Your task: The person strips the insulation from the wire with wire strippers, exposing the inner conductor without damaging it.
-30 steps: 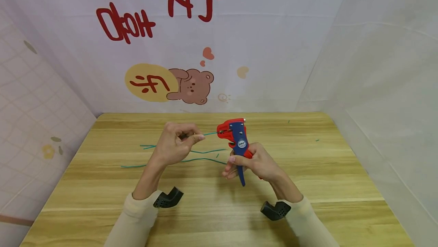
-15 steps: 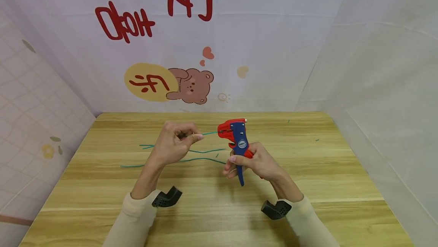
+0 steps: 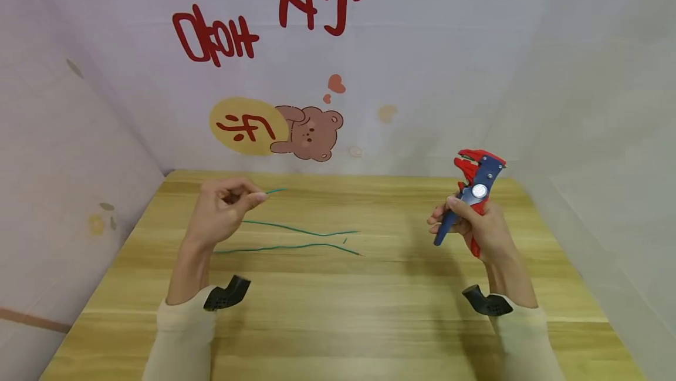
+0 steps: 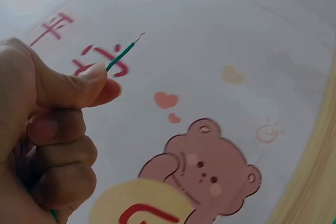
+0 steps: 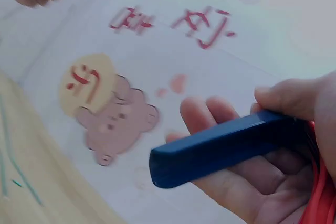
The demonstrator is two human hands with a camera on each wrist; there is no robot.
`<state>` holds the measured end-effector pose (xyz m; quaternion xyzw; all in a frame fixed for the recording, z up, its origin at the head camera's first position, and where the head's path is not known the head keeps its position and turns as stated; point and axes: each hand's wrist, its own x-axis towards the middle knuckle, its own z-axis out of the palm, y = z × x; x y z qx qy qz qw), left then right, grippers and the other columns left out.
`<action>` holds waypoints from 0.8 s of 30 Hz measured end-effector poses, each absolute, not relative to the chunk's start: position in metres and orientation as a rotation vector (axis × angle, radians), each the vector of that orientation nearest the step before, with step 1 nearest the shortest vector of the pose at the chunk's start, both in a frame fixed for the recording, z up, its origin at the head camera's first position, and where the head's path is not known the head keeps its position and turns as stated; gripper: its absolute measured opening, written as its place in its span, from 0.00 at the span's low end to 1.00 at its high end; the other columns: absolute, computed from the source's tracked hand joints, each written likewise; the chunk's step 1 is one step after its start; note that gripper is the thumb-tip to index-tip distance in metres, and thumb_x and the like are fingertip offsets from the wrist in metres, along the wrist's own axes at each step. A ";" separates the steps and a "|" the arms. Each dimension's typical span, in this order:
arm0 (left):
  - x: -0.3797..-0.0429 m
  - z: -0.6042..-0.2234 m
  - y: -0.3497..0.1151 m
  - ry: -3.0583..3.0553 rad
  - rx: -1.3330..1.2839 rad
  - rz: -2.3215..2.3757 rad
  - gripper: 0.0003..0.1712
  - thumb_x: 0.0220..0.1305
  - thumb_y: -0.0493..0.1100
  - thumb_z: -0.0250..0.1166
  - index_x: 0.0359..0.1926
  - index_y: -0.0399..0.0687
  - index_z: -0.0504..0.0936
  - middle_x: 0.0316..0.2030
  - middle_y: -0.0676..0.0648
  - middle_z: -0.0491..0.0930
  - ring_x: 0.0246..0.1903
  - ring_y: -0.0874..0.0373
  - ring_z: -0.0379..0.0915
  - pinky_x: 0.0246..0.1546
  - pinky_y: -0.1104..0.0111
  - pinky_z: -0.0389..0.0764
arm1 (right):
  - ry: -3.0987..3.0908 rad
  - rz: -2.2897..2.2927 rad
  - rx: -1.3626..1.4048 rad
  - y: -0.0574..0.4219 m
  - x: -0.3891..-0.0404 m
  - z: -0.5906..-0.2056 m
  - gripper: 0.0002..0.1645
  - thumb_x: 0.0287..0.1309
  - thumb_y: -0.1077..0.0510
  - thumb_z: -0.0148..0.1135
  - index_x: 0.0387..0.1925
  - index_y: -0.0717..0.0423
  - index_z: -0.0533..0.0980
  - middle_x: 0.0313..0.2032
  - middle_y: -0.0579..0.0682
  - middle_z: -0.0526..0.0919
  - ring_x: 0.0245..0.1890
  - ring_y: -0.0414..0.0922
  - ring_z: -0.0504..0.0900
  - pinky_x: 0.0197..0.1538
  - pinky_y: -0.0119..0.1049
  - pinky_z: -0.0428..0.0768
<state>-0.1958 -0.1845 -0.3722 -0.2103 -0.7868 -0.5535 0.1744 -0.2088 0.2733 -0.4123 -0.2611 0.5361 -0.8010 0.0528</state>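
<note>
My left hand pinches a thin green wire between thumb and forefinger, over the left of the table. A short bare strand sticks out of the wire's green sleeve in the left wrist view. On the right, my right hand holds a red and blue wire stripper raised, its red jaws apart with no wire between them. The thumb lies on the blue handle in the right wrist view, and the fingers are loosely bent beneath it. The wire and the stripper are far apart.
Two longer green wires lie across the wooden table, partly behind the left hand. Beside their right ends is a tiny green offcut. A printed white cloth stands behind the table and along both sides.
The wire has come out of the stripper's jaws. My left hand has moved left with the wire; my right hand has carried the stripper right and up. The head view has shifted slightly.
</note>
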 end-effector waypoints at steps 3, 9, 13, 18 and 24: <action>-0.199 -0.371 -0.175 -2.322 -0.639 -1.584 0.07 0.67 0.33 0.68 0.31 0.45 0.88 0.13 0.55 0.64 0.13 0.63 0.54 0.15 0.69 0.59 | 1.809 -2.219 -0.732 0.270 -0.207 -0.413 0.11 0.78 0.67 0.46 0.46 0.73 0.73 0.37 0.58 0.89 0.37 0.58 0.91 0.43 0.56 0.85; -0.204 -0.376 -0.161 -2.354 -0.629 -1.614 0.09 0.68 0.33 0.67 0.30 0.46 0.87 0.13 0.55 0.63 0.14 0.61 0.53 0.15 0.69 0.57 | 1.908 -2.092 -0.667 0.258 -0.206 -0.416 0.09 0.76 0.66 0.51 0.46 0.74 0.71 0.35 0.57 0.89 0.35 0.55 0.92 0.42 0.56 0.86; -0.207 -0.377 -0.155 -2.388 -0.650 -1.639 0.07 0.69 0.37 0.67 0.32 0.48 0.87 0.14 0.54 0.62 0.14 0.61 0.54 0.16 0.70 0.57 | 1.909 -2.068 -0.618 0.256 -0.204 -0.414 0.10 0.75 0.65 0.53 0.45 0.73 0.72 0.35 0.57 0.89 0.35 0.55 0.92 0.42 0.57 0.85; -0.209 -0.381 -0.151 -2.405 -0.652 -1.628 0.06 0.70 0.38 0.67 0.33 0.48 0.87 0.14 0.54 0.62 0.15 0.61 0.54 0.17 0.70 0.59 | 1.958 -2.003 -0.566 0.254 -0.203 -0.411 0.12 0.74 0.63 0.57 0.44 0.72 0.74 0.35 0.58 0.88 0.36 0.63 0.90 0.44 0.63 0.82; -0.213 -0.385 -0.145 -2.449 -0.632 -1.608 0.06 0.70 0.42 0.67 0.35 0.52 0.88 0.16 0.52 0.64 0.16 0.61 0.56 0.18 0.70 0.59 | 2.001 -1.987 -0.544 0.258 -0.204 -0.412 0.12 0.74 0.62 0.57 0.44 0.71 0.75 0.34 0.56 0.89 0.34 0.58 0.91 0.42 0.57 0.86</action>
